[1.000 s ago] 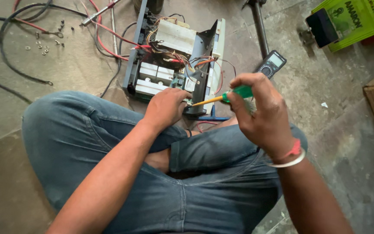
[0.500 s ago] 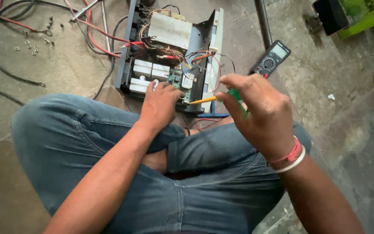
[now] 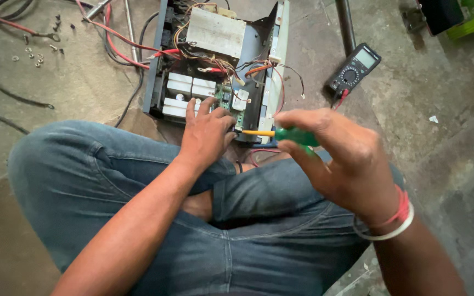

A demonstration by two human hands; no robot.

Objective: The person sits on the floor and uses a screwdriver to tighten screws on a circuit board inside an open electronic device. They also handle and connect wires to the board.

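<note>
A: What is hard to make out?

B: The screwdriver's [image 3: 281, 134] tip hides behind the left hand [image 3: 207, 131], and the right hand [image 3: 338, 159] covers most of its green handle. The box's [image 3: 215, 66] top edge is cut off.

A: Which way does it point?

B: It lies nearly level, yellow shaft toward the left hand, at the box's near edge.

A: And the hands?

B: The right hand is closed around the handle. The left hand rests on the box, fingers spread loosely on the circuit parts. A meter [image 3: 353, 68] lies on the floor [image 3: 440, 164] to the right.
</note>
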